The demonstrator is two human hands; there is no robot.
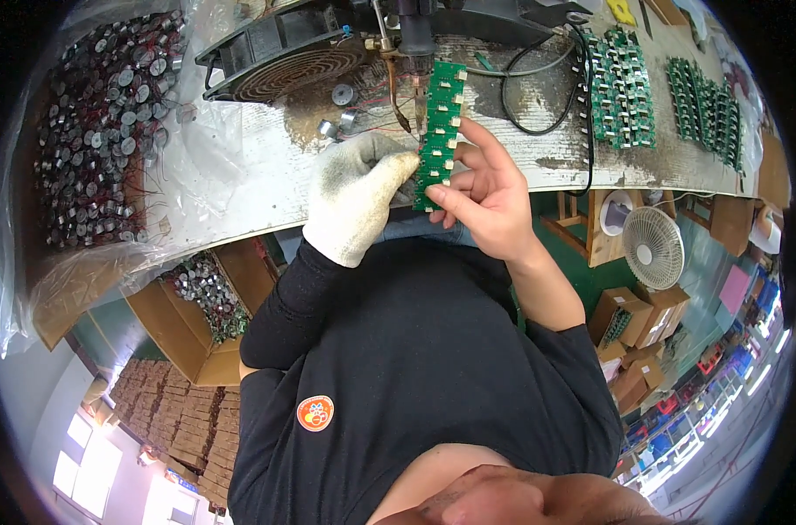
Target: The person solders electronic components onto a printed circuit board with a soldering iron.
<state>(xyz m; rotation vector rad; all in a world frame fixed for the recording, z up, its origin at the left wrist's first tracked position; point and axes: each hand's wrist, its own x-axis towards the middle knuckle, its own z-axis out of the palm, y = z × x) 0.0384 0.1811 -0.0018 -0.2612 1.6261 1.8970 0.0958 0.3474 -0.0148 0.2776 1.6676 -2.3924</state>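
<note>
A long green circuit board [444, 105] with a row of small white parts stands on end above the table's near edge. My right hand [496, 210], bare, grips its lower right side between thumb and fingers. On the board's left edge, my left hand [350, 197] in a whitish glove is closed in a pinch; what lies between those fingertips is hidden. Just left of the board's upper half hangs a curved copper-coloured tube [392, 87] with a dark tip, beside a dark upright tool holder [417, 39]. Small round metal motors [329, 129] with red wires lie beyond my left hand.
A black-framed fan [284, 66] stands at the back left. Many wired motors [105, 131] cover the table's left end. Green boards [624, 87] are stacked at the right, past a looped black cable [505, 98]. Below are an open carton [166, 324] and a white fan [650, 251].
</note>
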